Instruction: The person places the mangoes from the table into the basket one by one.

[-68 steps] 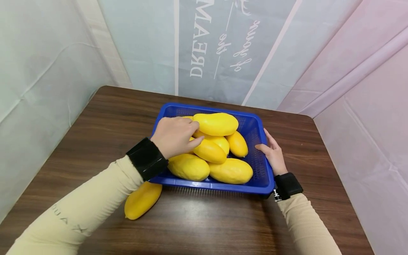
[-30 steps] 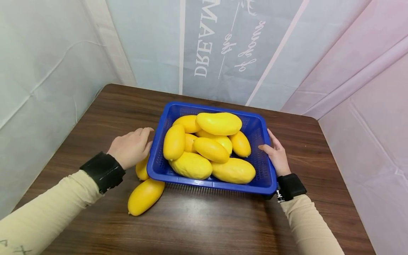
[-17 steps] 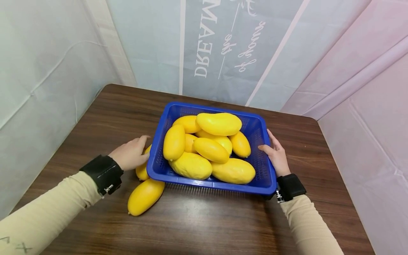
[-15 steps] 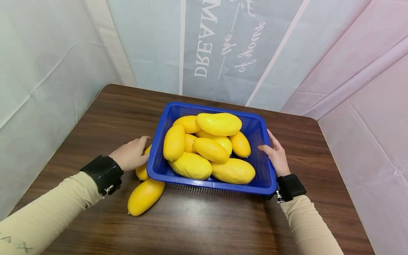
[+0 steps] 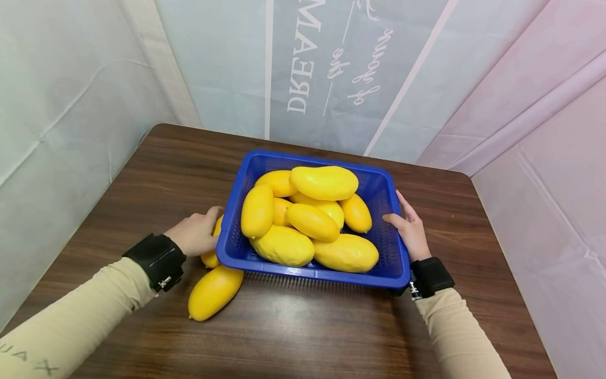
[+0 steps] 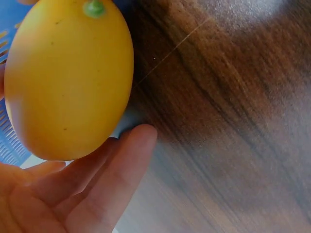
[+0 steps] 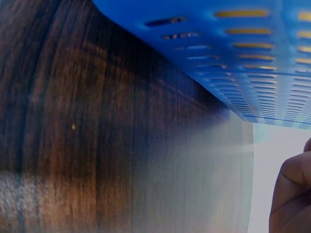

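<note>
My left hand [image 5: 196, 231] is by the left end of the blue plastic basket [image 5: 307, 273], low over a yellow melon [image 6: 68, 82] that is partly under the rim. In the left wrist view its fingers [image 6: 121, 170] curl around the melon's lower end, and bits of finger show along the far edge. My right hand [image 5: 411, 231] grips the basket's right end, thumb over the rim and fingers along the outside. Several smooth or wrinkled yellow melons [image 5: 324, 183] lie heaped in the basket. Another melon [image 5: 215, 292] lies on the table near its front left corner.
The brown wooden table [image 5: 303, 337] carries everything. A grey-blue cloth backdrop [image 5: 227, 68] with white lettering hangs behind its back edge, with pale cloth walls [image 5: 558, 210] at both sides. The right wrist view shows the basket's slotted underside [image 7: 218, 53] just above the wood.
My left hand has come away from the melons in the basket, down outside its left end, and its fingers have closed in on a melon there. The right hand stays on the rim.
</note>
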Available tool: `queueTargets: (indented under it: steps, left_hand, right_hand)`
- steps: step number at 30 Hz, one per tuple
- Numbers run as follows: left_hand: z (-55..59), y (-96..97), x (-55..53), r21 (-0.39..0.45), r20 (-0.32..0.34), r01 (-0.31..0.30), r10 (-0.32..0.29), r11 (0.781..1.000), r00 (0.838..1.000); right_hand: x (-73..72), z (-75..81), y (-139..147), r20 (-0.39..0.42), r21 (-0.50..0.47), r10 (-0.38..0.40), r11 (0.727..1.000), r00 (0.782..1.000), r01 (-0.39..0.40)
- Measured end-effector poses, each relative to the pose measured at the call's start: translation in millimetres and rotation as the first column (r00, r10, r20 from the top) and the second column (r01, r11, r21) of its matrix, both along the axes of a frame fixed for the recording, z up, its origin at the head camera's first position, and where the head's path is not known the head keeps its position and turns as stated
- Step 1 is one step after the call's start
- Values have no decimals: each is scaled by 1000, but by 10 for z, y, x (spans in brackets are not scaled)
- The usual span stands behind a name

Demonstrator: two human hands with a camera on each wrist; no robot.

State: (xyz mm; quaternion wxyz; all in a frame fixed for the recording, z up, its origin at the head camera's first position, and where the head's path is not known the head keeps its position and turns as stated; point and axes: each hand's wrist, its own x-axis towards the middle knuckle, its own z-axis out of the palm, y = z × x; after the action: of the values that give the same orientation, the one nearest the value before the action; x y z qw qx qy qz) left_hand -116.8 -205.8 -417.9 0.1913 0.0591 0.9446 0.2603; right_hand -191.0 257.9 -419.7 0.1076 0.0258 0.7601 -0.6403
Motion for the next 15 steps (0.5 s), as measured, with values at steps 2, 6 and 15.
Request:
queueTargets:
  steps: [2,6,15]
  left_hand:
    - [-16,0,-6,-1,-7,-3,3,1000,1000]
    - [-36,6,-18,4,-20,-6,6,1000,1000]
    - [-48,35,-6,-7,-95,-6,6,1000,995]
  right_hand:
    - [1,-5,4,-1,-1,-2,1000,1000,2]
    - [5,-11,8,3,-3,-7,1000,1000,7]
    - [-12,1,-10,21,-6,-14,1000,1000,14]
